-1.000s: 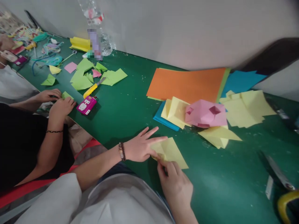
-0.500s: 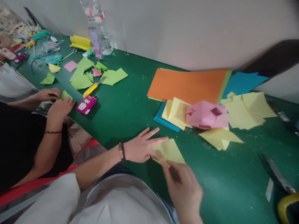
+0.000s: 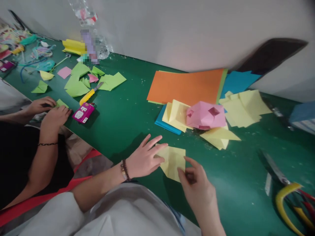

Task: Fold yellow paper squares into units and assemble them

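Observation:
A small creased square of pale yellow paper (image 3: 173,162) is between my two hands, close to the table's front edge. My left hand (image 3: 142,160) has its thumb on the paper's left side, and the visible outer fingers are spread; its index finger seems hidden by the sheet. On the right side, the thumb and index finger of my right hand (image 3: 197,183) pinch the paper's edge. Just beyond lies a folded pink paper shape (image 3: 206,114) with openings in it, next to folded yellow papers (image 3: 177,114).
Orange sheets (image 3: 187,87), blue paper (image 3: 237,83) and yellow squares (image 3: 246,108) lie farther back. Yellow-handled scissors (image 3: 283,193) lie at right. To the left, another person's hands (image 3: 54,113) hold green paper near a purple box (image 3: 83,113) and a yellow utility knife (image 3: 90,95).
My right hand has moved up along the paper's right side, away from my left fingertips. The paper now shows more of its face and its creases. The camera view has shifted right.

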Tool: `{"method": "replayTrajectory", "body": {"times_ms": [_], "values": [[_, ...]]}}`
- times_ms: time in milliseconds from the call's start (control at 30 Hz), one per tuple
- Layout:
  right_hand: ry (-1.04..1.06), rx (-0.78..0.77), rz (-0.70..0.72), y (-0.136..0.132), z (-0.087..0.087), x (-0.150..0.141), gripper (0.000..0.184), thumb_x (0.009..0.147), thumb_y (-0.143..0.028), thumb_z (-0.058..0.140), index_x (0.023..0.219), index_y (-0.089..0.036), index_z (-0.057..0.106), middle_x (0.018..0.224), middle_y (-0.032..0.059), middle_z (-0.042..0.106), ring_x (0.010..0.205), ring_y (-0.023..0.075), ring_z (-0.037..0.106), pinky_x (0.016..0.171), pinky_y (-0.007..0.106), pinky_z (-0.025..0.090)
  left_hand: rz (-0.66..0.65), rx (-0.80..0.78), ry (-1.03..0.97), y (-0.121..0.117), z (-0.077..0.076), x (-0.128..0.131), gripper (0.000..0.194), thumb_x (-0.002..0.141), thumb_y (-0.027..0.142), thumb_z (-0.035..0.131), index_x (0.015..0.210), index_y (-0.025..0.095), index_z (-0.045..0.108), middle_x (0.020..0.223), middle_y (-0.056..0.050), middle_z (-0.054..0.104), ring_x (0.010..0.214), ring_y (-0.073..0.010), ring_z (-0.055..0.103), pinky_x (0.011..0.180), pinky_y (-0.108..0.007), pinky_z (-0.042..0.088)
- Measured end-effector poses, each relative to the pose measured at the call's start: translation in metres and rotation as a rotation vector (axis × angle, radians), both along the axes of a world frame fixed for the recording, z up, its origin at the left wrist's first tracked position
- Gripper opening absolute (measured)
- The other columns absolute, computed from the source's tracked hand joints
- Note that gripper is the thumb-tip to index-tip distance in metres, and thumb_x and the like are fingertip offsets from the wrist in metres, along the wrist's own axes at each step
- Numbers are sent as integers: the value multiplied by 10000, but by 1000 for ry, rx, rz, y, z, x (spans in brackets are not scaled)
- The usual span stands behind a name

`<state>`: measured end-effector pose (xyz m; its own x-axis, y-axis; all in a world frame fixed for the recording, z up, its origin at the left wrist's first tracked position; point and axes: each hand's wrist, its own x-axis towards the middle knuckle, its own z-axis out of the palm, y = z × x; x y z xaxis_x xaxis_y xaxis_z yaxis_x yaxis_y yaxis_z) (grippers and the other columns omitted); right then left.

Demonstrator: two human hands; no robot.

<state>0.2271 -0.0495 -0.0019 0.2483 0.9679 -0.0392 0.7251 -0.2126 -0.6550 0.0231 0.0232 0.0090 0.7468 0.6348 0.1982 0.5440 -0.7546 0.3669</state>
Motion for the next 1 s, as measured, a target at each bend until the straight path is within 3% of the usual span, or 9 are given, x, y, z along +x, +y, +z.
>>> {"method": "replayTrajectory", "body": {"times_ms": [100,233,433,533,733,1000], "values": [[91,-15,15,-8,-2,-4,395,859,-445,545,1187,-230,582,684,-26,642,487,105,600,455,189,465,81,27,-80,-13,-3,0,194,921,164,500,921,177,693,1199,-98,601,1260,-255,453,1100,-481,379],[160,-11,66,-13,-3,-4,317,882,-449,519,1045,-209,647,717,8,671,489,116,616,480,208,513,-21,-37,-96,-27,-6,-4,201,951,170,465,958,136,663,1037,-74,659,1090,-163,551,986,-298,483],[3,120,388,-11,6,16,282,942,-297,422,1031,-220,679,880,57,713,750,143,694,627,213,549,-114,-53,-41,-32,-8,-15,217,956,309,497,1087,213,641,1204,-53,608,1238,-188,480,1118,-372,367],[-150,212,522,-7,6,28,291,945,-229,414,1011,-233,697,924,67,686,741,126,677,588,198,520,-140,-48,3,-31,-8,-17,240,960,342,491,1107,215,632,1268,-44,581,1263,-196,461,1121,-383,353],[-411,331,687,0,4,38,381,967,-244,374,843,-245,734,778,56,609,588,110,563,497,215,422,-216,-16,63,-30,-8,-19,297,961,368,484,1175,199,602,1347,-3,554,1290,-236,425,1123,-417,331],[-340,363,790,15,11,38,239,946,-239,490,865,-232,715,859,65,634,761,164,567,673,289,449,-239,-12,115,-31,-8,-23,290,964,367,478,1201,245,592,1418,17,500,1348,-236,381,1122,-426,323]]}}
